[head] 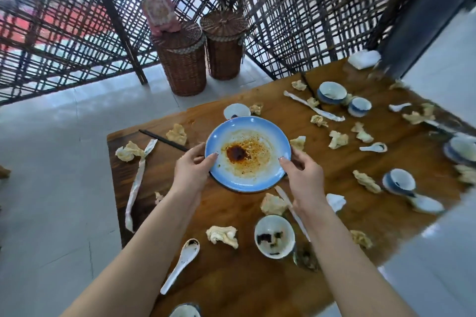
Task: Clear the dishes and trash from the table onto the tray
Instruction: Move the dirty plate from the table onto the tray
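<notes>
Gripping the plate [248, 154], left hand [192, 174] and right hand [305, 177] sit amid napkins [222, 235], bowls [274, 236].

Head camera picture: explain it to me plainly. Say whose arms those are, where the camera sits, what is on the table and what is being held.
There is no machine here: a person wears one wide-angle camera on the head, looking down at their own two arms. The left hand and right hand each grip one side of a blue plate smeared with reddish sauce, thumbs over the rim. Around it on the wooden table lie crumpled napkins, a white spoon, a dirty bowl, black chopsticks and more small bowls further right. Two wicker baskets stand on the floor beyond. No tray shows in this view.
</notes>
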A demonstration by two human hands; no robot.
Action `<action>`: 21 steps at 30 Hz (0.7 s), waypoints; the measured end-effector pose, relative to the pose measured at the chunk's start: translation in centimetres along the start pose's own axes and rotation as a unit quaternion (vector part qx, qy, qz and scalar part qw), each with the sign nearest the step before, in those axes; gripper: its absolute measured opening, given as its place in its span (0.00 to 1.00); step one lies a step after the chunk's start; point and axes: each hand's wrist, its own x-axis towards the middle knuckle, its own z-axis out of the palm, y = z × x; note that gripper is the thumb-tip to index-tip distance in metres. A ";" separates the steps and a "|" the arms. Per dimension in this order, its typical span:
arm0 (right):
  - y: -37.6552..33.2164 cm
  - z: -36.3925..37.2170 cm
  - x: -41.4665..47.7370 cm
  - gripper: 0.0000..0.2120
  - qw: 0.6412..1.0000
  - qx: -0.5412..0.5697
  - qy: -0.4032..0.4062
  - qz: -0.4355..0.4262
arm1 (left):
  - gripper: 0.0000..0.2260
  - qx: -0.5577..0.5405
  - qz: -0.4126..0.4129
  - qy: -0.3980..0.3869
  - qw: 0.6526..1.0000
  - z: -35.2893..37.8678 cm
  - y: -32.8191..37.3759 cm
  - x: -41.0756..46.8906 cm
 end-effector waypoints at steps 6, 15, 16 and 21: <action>0.7 -10.2 -2.2 0.21 0.996 0.042 0.082 0.019 | 0.19 0.032 0.012 -0.089 0.995 8.2 -0.1 -5.3; 3.3 -28.8 -6.9 0.21 0.976 0.064 0.205 0.026 | 0.17 0.058 0.011 -0.179 0.982 22.5 -2.9 -17.3; 3.6 -31.1 -7.7 0.21 0.973 0.072 0.218 0.027 | 0.17 0.067 0.012 -0.190 0.979 24.4 -3.5 -18.9; 5.2 -41.4 -10.7 0.15 0.955 0.089 0.283 0.012 | 0.20 0.080 0.004 -0.245 0.966 32.8 -5.6 -25.9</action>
